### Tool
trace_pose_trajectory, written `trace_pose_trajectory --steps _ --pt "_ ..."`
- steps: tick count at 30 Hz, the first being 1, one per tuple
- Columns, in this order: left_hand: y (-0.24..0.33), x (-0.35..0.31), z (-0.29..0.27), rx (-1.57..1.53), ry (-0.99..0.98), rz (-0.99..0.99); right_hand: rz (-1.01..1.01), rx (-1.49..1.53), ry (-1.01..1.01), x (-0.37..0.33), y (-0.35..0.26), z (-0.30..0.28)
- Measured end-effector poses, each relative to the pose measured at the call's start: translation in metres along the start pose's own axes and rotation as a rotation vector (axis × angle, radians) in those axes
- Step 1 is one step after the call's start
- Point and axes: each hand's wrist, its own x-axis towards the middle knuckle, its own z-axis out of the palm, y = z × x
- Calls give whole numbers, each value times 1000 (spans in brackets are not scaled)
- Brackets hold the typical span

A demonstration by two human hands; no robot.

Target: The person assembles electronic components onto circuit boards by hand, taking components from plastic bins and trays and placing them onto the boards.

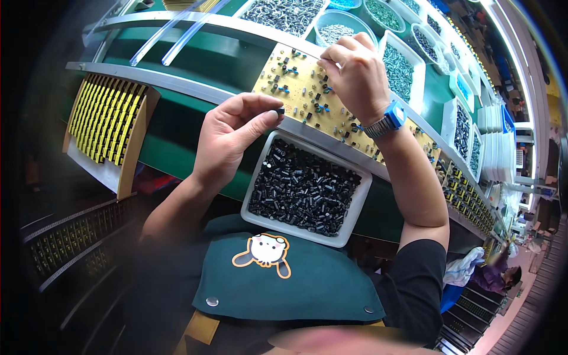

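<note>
My left hand (pixel 228 136) is raised just above the far left corner of a white tray. Its thumb and forefinger pinch a small dark capacitor (pixel 280 110). Loose black capacitors (pixel 302 189) with silvery ends fill the white tray (pixel 296 230) in front of my body. My right hand (pixel 361 77) hovers over a yellow circuit board panel (pixel 294 98) that carries many small components. Thumb and fingertips of that hand are pressed together; whatever they hold is too small or hidden to make out. A blue-faced watch (pixel 394 114) circles my right wrist.
A metal rail (pixel 171 80) runs along the green bench. Bowls and trays of loose parts, including a white tray of greenish parts (pixel 419 89), line the far side. At left leans a rack of yellow-and-black parts (pixel 106 118). A person (pixel 497 277) is in the distance at right.
</note>
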Motion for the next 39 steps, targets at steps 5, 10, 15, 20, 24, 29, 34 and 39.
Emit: trace_pose_trajectory --steps 5,10,15,20,24,29,34,39 --pt "1 15 1 113 -27 112 5 -22 -43 1 7 5" --pt "18 59 -9 753 51 543 -22 -75 -58 4 6 6" --pt "25 101 -26 1007 -60 630 -58 -159 -81 5 2 4" --pt "25 122 -26 1099 -100 561 -100 -210 -89 2 -5 -7" --pt "22 129 -34 1153 -108 565 132 104 -148 -17 -41 -41" --pt "24 134 -34 1191 -129 543 -8 437 -759 -81 -73 -83" --pt "31 139 -32 1274 -219 680 -26 337 -720 -128 -92 -71" --pt "36 135 -26 1363 -244 779 -8 335 -602 -137 -95 -72"
